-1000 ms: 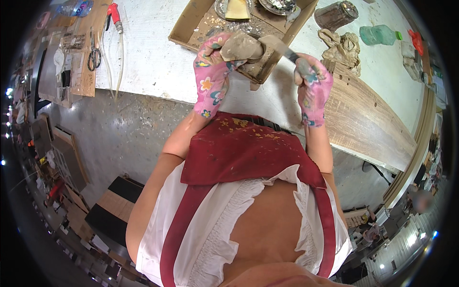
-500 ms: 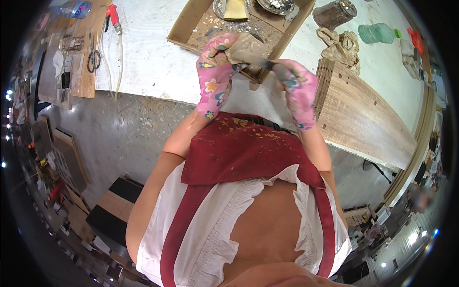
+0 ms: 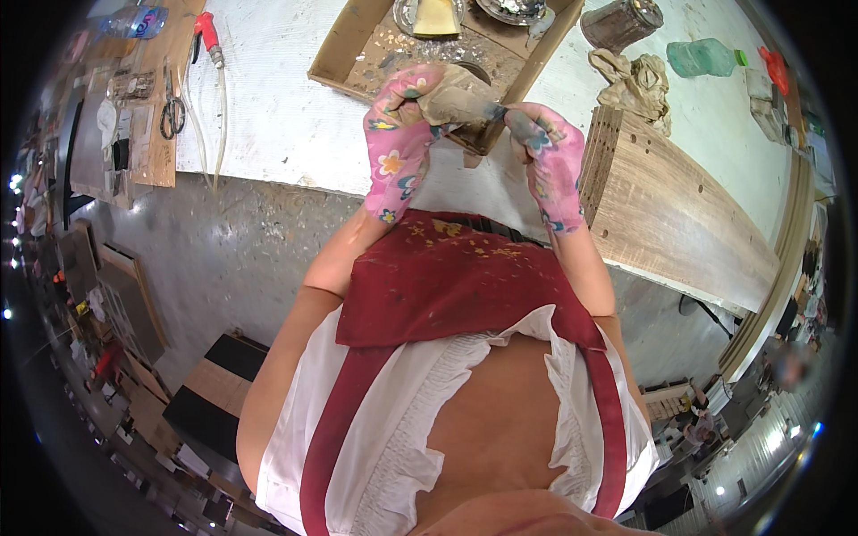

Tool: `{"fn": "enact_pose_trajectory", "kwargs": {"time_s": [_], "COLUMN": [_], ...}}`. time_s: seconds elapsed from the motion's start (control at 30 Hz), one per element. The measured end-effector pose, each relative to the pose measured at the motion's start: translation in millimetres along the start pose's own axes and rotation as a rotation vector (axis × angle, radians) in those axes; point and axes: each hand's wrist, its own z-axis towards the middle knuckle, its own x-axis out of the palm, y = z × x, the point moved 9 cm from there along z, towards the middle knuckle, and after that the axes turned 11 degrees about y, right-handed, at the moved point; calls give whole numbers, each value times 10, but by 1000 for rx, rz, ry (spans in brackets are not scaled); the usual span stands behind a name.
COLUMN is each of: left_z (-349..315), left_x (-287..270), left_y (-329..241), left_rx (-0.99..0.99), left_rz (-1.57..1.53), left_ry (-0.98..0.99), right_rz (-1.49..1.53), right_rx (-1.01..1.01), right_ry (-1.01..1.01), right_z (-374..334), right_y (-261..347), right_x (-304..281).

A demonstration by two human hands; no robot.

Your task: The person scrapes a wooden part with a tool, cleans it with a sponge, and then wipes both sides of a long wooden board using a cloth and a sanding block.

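Observation:
Both hands wear pink flowered gloves and meet above the near edge of the workbench. My left hand (image 3: 398, 147) is closed on a dirty beige rag (image 3: 458, 96), which is bunched beside its fingers. Opposite it, my right hand (image 3: 552, 165) grips a dark-handled scraper (image 3: 494, 112). The scraper points left into the rag, which covers most of its blade. Just beyond my hands sits a shallow cardboard box (image 3: 336, 79), stained and strewn with scraps. A foil-lined dish with a pale yellow block (image 3: 437, 17) and a second silvery dish (image 3: 511, 9) lie inside it.
Right of the box are a dirty metal can (image 3: 623, 24), a crumpled beige cloth (image 3: 642, 87) and a green plastic bottle (image 3: 702, 59). A curved wood panel (image 3: 684, 205) lies near my right forearm. Scissors (image 3: 172, 116) and a red-handled air gun (image 3: 207, 34) lie at the left.
The scraper was blurred and more exposed; now it sits with its blade mostly within the rag. My right hand has shifted slightly left. The left hand still holds the rag.

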Motion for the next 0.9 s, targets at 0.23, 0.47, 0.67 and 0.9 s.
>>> {"fn": "enact_pose_trajectory", "kwargs": {"time_s": [0.23,0.47,0.67,0.9], "left_z": [-31,22,51,40], "left_x": [-111,-336,-325,-411], "left_y": [22,-14,-31,82], "left_rx": [-14,95,143,103], "left_rz": [-114,-146,-166,-241], "left_ry": [-78,-150,-149,-159], "right_rz": [95,-908,-1597,-1703], "right_rx": [-13,-24,-296,-139], "right_ry": [-100,9,382,490], "right_z": [47,176,517,721], "right_y": [-31,428,375,244], "right_x": [-274,-42,593,779]}}
